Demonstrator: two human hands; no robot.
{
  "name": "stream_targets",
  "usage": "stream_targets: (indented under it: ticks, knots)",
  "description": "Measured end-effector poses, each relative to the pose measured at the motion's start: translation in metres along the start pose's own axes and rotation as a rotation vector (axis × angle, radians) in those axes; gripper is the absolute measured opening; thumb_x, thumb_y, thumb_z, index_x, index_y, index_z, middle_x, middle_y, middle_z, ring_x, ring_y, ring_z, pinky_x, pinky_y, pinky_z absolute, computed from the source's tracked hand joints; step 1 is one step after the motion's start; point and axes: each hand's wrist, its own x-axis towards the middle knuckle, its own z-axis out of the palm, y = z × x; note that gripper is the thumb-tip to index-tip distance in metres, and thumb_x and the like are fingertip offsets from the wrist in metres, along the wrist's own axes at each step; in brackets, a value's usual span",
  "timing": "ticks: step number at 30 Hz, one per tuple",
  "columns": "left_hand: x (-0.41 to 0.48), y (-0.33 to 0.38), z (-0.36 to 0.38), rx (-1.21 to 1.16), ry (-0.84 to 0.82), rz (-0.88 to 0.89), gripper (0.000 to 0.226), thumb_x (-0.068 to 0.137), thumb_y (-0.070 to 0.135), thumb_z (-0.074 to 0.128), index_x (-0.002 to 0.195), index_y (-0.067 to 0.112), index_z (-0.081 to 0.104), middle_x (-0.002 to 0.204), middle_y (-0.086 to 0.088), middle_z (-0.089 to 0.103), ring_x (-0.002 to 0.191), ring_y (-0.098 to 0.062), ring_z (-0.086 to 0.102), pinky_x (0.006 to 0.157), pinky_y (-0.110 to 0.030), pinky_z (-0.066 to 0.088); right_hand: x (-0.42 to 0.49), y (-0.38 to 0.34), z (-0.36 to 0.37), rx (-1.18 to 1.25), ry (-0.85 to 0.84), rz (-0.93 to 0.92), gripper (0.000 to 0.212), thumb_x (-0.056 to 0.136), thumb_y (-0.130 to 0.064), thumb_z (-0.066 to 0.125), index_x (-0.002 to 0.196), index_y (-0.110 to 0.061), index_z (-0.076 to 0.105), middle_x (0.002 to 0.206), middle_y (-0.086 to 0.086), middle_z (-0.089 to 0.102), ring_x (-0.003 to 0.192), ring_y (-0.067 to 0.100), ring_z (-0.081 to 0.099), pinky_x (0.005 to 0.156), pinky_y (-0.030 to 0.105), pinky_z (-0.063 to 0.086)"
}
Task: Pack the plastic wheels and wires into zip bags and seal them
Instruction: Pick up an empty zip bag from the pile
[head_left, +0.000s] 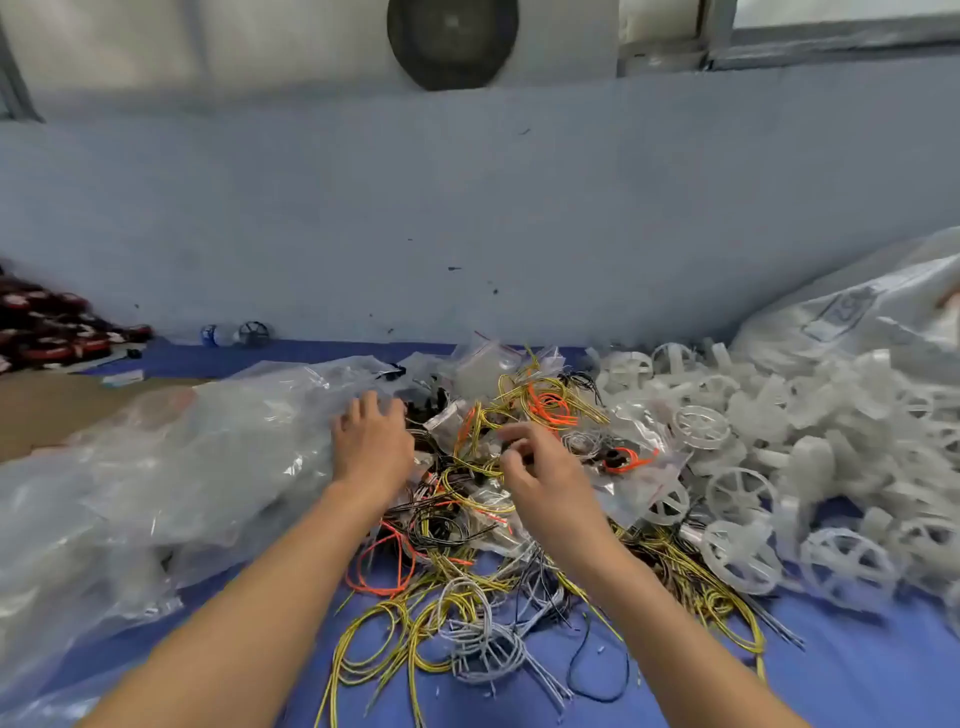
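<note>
A tangle of yellow, orange, black and grey wires (467, 582) covers the blue sheet (857, 670) in front of me. To the right lies a heap of translucent white plastic wheels (743, 499). Small zip bags (483, 364), some filled, sit among the wires at the far side. My left hand (371, 441) reaches forward, palm down with fingers spread, over the edge of a large clear plastic bag (197, 467). My right hand (540, 478) hovers over the wires with fingers loosely curled; whether it pinches a wire is hidden.
A big white sack (857, 312) leans against the wall at the right. Dark red-and-black items (47, 332) are piled at the far left beside a small water bottle (218, 334). Brown cardboard (47, 410) lies at the left. A pale wall stands close behind.
</note>
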Motion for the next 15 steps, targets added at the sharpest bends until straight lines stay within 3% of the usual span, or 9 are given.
stream_targets:
  ticks: [3,6,8,11,15]
  knots:
    - [0.024,-0.049,0.004,0.170,0.023,-0.128,0.034,0.098,0.029,0.042,0.128,0.024,0.057,0.153,-0.022,0.024,0.142,-0.039,0.018,0.116,-0.052,0.017,0.022,0.005,0.021,-0.076,-0.046,-0.017,0.024,0.102,-0.028,0.043,0.121,-0.030,0.057,0.109,-0.013,0.058,0.068,-0.004,0.052,0.062,0.018,0.039]
    - [0.043,-0.076,0.003,0.342,0.003,-0.087,0.038,0.102,0.035,0.032,0.127,0.032,0.060,0.161,-0.021,0.006,0.147,-0.041,0.000,0.117,-0.056,0.002,0.038,0.006,0.041,-0.052,-0.087,-0.018,0.024,0.102,-0.025,0.042,0.120,-0.027,0.058,0.112,-0.009,0.056,0.074,0.002,0.055,0.071,0.029,0.049]
    - [0.056,-0.081,0.003,0.483,-0.030,-0.051,0.040,0.102,0.037,0.029,0.125,0.033,0.061,0.161,-0.020,0.001,0.148,-0.042,-0.005,0.116,-0.059,-0.004,0.049,0.008,0.051,-0.092,-0.091,-0.043,0.024,0.102,-0.025,0.043,0.121,-0.026,0.057,0.116,-0.010,0.053,0.079,0.000,0.056,0.072,0.022,0.047]
    - [0.074,-0.095,-0.001,0.553,-0.139,-0.068,0.040,0.099,0.029,0.031,0.127,0.030,0.060,0.160,-0.019,0.013,0.147,-0.041,0.001,0.115,-0.062,-0.005,0.058,0.012,0.062,-0.126,-0.094,-0.072,0.023,0.101,-0.026,0.043,0.120,-0.028,0.057,0.114,-0.014,0.051,0.078,-0.010,0.053,0.065,0.008,0.039]
    - [0.081,-0.102,-0.006,0.482,-0.163,-0.041,0.039,0.097,0.022,0.033,0.125,0.013,0.059,0.138,-0.012,0.050,0.136,-0.033,0.032,0.117,-0.059,0.007,0.064,0.012,0.067,-0.081,-0.085,-0.069,0.023,0.102,-0.024,0.043,0.119,-0.027,0.058,0.113,-0.014,0.052,0.087,-0.007,0.054,0.070,0.009,0.040]
